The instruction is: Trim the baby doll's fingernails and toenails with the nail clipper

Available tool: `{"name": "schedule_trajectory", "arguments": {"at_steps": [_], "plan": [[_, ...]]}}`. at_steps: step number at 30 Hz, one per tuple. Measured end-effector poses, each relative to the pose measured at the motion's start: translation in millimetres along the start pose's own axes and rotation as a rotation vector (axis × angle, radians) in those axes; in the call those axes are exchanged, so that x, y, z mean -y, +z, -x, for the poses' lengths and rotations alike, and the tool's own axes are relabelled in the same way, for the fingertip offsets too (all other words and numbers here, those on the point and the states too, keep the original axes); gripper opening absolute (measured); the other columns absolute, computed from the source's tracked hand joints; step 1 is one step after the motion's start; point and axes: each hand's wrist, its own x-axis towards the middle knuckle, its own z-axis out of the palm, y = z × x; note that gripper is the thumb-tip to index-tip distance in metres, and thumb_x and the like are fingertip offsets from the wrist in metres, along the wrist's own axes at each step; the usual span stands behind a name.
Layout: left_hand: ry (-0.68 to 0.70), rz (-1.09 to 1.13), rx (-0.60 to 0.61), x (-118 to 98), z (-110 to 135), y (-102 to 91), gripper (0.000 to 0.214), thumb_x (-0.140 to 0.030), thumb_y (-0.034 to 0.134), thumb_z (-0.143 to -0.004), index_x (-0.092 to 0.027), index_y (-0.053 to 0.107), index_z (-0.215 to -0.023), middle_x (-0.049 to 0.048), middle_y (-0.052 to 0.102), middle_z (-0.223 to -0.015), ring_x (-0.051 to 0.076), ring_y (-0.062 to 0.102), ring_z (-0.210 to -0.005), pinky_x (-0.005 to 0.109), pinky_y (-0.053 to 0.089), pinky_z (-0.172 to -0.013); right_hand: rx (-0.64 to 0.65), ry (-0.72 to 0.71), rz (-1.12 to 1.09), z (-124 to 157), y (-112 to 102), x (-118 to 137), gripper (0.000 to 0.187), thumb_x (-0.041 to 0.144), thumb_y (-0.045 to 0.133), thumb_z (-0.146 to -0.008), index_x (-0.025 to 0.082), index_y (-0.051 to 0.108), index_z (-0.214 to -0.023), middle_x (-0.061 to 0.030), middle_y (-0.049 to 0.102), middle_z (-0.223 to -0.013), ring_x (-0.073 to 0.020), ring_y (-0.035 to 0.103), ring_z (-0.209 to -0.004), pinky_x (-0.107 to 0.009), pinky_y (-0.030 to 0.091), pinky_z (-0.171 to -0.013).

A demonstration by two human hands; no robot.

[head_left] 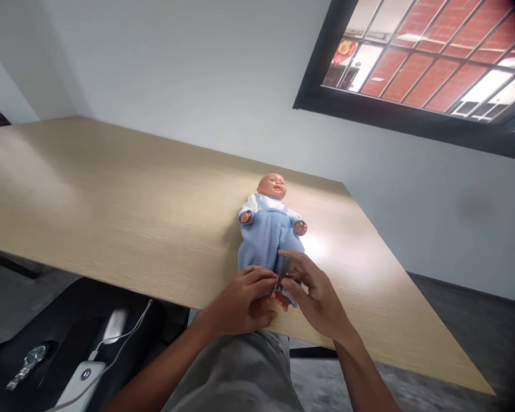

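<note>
A baby doll (271, 229) in blue knitted overalls and a white top lies on its back near the table's front edge, head toward the wall. My right hand (315, 289) pinches a shiny metal nail clipper (284, 270) between thumb and fingers, close above the doll's feet. Bare toes of one doll foot (280, 300) show just below the clipper. My left hand (244, 300) is closed around the doll's other foot, which is mostly hidden by the fingers. Whether the clipper touches a toe I cannot tell.
The pale wooden table (154, 217) runs along the wall under a barred window (424, 57). To the lower left, a black chair seat (129, 326) bears a white power bank (81, 383) with a cable, a wristwatch (32, 360), a dark phone (72, 349) and a small white item (115, 325).
</note>
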Motion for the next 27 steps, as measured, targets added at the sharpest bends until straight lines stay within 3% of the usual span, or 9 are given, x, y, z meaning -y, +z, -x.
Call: {"name": "schedule_trajectory", "arguments": {"at_steps": [3, 8, 15, 27], "plan": [[0.013, -0.189, -0.02, 3, 3, 1.1, 0.052, -0.014, 0.075, -0.076, -0.018, 0.061, -0.126, 0.0137, 0.058, -0.14, 0.032, 0.049, -0.135, 0.052, 0.037, -0.12, -0.068, -0.06, -0.039, 12, 8, -12, 0.037, 0.041, 0.053, -0.105, 0.025, 0.047, -0.138, 0.0023, 0.062, -0.08, -0.0138, 0.063, -0.066, -0.024, 0.051, -0.061], [0.022, -0.397, -0.023, 5, 4, 1.5, 0.027, -0.022, 0.072, -0.089, -0.02, 0.067, -0.115, 0.0126, 0.058, -0.144, 0.034, 0.045, -0.143, 0.057, 0.043, -0.115, -0.181, -0.158, -0.034, 24, 25, -25, 0.04, 0.041, 0.056, -0.102, 0.028, 0.048, -0.14, 0.0013, 0.067, -0.084, -0.0149, 0.066, -0.07, -0.024, 0.053, -0.064], [0.148, -0.375, -0.031, 10, 4, -2.9, 0.022, -0.02, 0.07, -0.091, -0.017, 0.069, -0.113, 0.0127, 0.07, -0.125, 0.031, 0.057, -0.131, 0.048, 0.058, -0.104, -0.259, -0.204, -0.019, 36, 37, -34, 0.043, 0.039, 0.055, -0.103, 0.027, 0.044, -0.143, -0.0002, 0.07, -0.086, -0.0169, 0.07, -0.072, -0.026, 0.056, -0.067], [0.254, -0.326, -0.129, 13, 10, -4.9, 0.029, -0.021, 0.068, -0.095, -0.018, 0.068, -0.124, 0.013, 0.073, -0.12, 0.029, 0.063, -0.128, 0.047, 0.062, -0.1, -0.246, -0.143, -0.059, 45, 44, -41, 0.04, 0.036, 0.056, -0.102, 0.024, 0.046, -0.139, 0.0002, 0.07, -0.078, -0.0177, 0.071, -0.07, -0.027, 0.056, -0.066]]}}
